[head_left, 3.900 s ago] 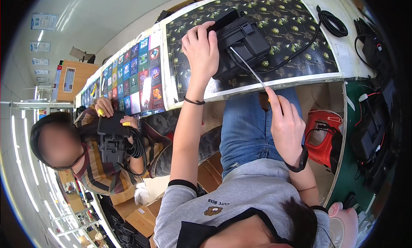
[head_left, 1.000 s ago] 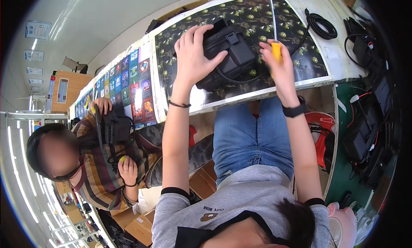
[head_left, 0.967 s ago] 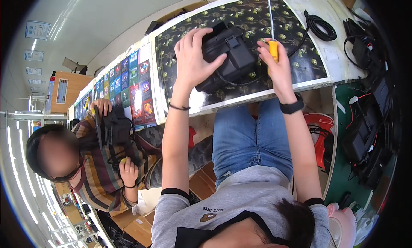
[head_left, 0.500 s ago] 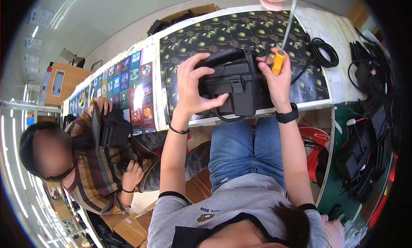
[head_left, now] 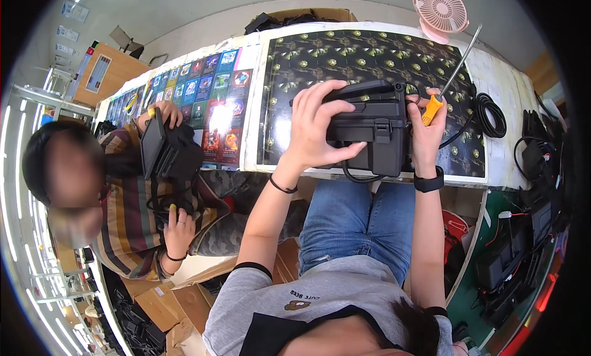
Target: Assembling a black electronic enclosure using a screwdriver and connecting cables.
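A black plastic case (head_left: 386, 154) with a latch on its front and a bar-like handle along its top stands at the table's near edge. My left hand (head_left: 315, 133) grips its left side, fingers curled over the top and thumb along the front. In my right hand (head_left: 425, 137) is a screwdriver (head_left: 433, 111) with an orange-yellow handle, its long metal shaft pointing up and away to the right. The fingers of that hand are close against the case's right side; whether they press on it is partly hidden. A black cable loops below the case.
Coiled black cable (head_left: 490, 116) lies right of the patterned dark mat (head_left: 308, 67). A pink fan (head_left: 441, 11) stands at the far edge. At left, another person (head_left: 123, 214) holds a similar black device (head_left: 172, 150). Black parts fill a green surface (head_left: 492, 211) at right.
The whole view has shifted, so the table and case appear further right and slightly lower. Both hands keep their hold, and the screwdriver's shaft leans more to the right.
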`<act>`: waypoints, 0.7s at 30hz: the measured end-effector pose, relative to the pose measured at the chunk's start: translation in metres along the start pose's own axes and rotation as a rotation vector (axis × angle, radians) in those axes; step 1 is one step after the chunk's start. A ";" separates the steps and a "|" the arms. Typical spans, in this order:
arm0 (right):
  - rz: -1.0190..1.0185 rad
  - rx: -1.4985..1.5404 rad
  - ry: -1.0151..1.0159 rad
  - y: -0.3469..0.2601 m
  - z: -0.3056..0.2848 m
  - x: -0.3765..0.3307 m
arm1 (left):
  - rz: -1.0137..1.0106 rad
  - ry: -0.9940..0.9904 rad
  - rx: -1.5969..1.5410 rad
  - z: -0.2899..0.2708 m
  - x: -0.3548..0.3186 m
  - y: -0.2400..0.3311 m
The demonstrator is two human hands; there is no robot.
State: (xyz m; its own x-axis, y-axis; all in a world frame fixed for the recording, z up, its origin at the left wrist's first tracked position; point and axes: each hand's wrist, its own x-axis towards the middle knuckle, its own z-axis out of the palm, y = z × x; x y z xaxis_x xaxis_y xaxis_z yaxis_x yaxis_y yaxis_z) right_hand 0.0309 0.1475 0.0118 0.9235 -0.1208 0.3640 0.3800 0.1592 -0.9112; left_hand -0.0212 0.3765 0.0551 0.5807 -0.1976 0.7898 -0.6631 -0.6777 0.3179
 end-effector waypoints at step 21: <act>0.126 -0.020 0.038 -0.026 -0.016 0.002 | -0.293 0.067 0.124 -0.036 0.000 -0.062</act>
State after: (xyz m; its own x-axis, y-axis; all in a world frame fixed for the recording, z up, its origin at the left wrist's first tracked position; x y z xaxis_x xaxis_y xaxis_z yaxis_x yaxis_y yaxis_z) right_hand 0.0223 0.1274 0.0334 0.9610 -0.1384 0.2395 0.2600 0.1563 -0.9529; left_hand 0.0025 0.4443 0.0541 0.7031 0.0635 0.7082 -0.4071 -0.7806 0.4742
